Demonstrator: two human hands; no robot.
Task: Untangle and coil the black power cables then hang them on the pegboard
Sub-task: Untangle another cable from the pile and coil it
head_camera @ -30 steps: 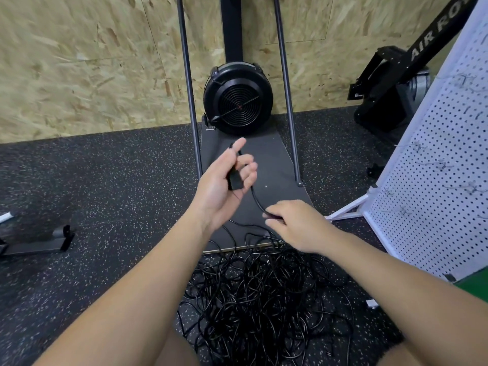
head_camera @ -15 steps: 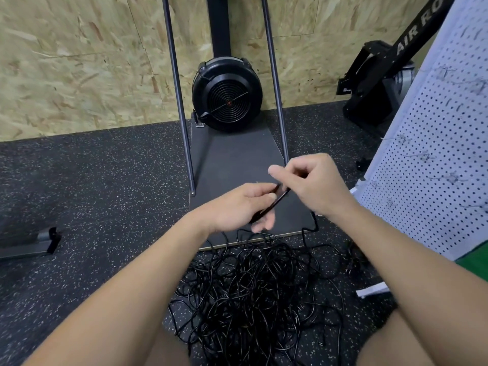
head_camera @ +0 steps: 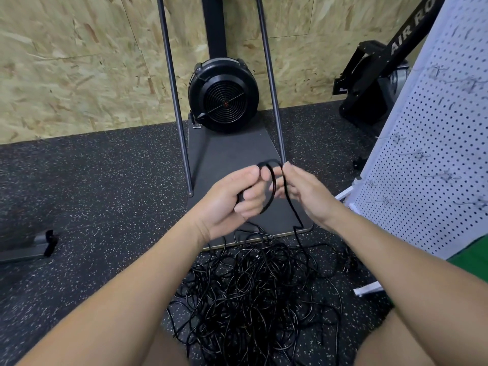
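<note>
Black cable point(head_camera: 272, 180) loops between our two hands, and that loop is the reason for how we hold them. Our left hand point(head_camera: 232, 199) has its fingers curled round the cable, the thumb pinning the top of the loop, so it serves as the anchor on which the coil can build. Our right hand point(head_camera: 303, 192) sits just beside it, fingers bent with the strand running against them; it seems to guide the cable into the next turn, though whether it truly pinches the strand is hard to tell from this angle. We keep both hands raised over the dark platform point(head_camera: 229, 154) so the free length hangs straight down and its kinks fall out.

From the right hand the strand drops into the tangled heap of cables point(head_camera: 250, 294) lying on the speckled rubber floor point(head_camera: 92, 194), between our knees. We judge only the first loop is made; nearly all the untangling remains.

To our right stands the white pegboard point(head_camera: 435, 167), near enough to reach, its hooks bare of any cable. A black fan housing point(head_camera: 223, 97) sits against the chipboard wall point(head_camera: 79, 62) ahead.
</note>
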